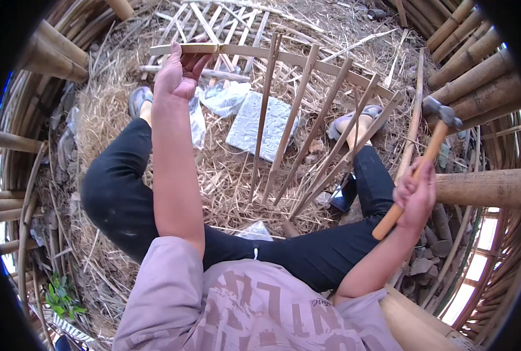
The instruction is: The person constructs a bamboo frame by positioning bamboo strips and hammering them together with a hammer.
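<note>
My left hand (181, 73) is closed on one end of a long bamboo strip (243, 51), holding it raised in front of me. Several thin bamboo slats (292, 120) hang from that strip side by side, slanting down toward my lap. Over on the right, my right hand (417, 196) grips the wooden handle of a hammer (430, 149), its metal head up and away from the slats. Beneath the slats lies a pale, rough-surfaced block (260, 124) on the ground between my feet.
Clear plastic bags (225, 98) lie beside the block. A lattice of bamboo strips (228, 29) rests on the straw-covered ground ahead. Thick bamboo poles (482, 188) stand at the right, with more bamboo poles (53, 55) at the left. A dark phone-like object (343, 194) sits near my right leg.
</note>
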`<state>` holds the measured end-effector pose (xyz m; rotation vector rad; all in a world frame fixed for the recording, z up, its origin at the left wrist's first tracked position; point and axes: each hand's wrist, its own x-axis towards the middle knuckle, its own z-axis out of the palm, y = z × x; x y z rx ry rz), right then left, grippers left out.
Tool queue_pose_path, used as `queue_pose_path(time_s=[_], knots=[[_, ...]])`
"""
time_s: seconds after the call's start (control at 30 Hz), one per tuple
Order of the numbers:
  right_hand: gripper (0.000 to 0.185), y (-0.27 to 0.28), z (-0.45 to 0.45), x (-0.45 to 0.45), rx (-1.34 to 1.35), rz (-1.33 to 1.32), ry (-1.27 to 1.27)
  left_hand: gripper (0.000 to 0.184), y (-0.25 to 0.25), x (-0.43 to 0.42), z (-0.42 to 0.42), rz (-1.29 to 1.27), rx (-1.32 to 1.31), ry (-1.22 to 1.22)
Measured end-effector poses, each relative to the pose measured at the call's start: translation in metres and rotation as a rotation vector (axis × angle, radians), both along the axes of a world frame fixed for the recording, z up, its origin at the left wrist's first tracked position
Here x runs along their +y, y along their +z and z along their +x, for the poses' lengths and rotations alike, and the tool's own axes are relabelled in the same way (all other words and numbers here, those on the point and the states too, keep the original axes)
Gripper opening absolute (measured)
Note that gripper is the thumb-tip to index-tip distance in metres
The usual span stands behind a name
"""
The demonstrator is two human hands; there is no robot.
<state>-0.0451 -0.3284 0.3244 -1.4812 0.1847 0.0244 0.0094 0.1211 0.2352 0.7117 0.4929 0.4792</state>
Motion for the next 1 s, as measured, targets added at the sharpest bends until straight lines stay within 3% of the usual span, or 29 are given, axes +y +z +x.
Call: queue_pose_path(time_s=[0.33, 0.47, 0.6, 0.67, 0.77, 0.87, 0.9, 1.0], knots=[[0.031, -0.046, 0.007, -0.067, 0.001, 0.245, -0.148, 0.039, 0.12, 0.016, 0.004, 0.226, -0.124, -0.02], [0.031, -0.058, 0.006, -0.091, 0.065, 0.312, -0.139, 0.034, 0.146, 0.076, 0.0, -0.004, -0.517, -0.482], [0.031, -0.05, 0.004, -0.082, 0.041, 0.257, -0.205, 0.036, 0.163, 0.129, -0.017, -0.141, -0.588, -0.506], [0.03, -0.051, 0.006, -0.081, 0.035, 0.243, -0.217, 0.039, 0.171, 0.143, -0.034, -0.157, -0.494, -0.445], [0.029, -0.06, 0.011, -0.073, 0.09, 0.267, -0.2, 0.041, 0.153, 0.164, -0.042, 0.04, -0.47, -0.243], [0.029, -0.071, 0.018, -0.064, 0.153, 0.277, -0.15, 0.042, 0.161, 0.108, -0.058, 0.216, -0.336, -0.051], [0.03, -0.073, 0.018, -0.058, 0.159, 0.282, -0.126, 0.042, 0.152, 0.115, -0.061, 0.041, -0.648, -0.541], [0.03, -0.073, 0.02, -0.042, 0.224, 0.205, -0.148, 0.045, 0.133, 0.126, -0.071, 0.003, -0.682, -0.59]])
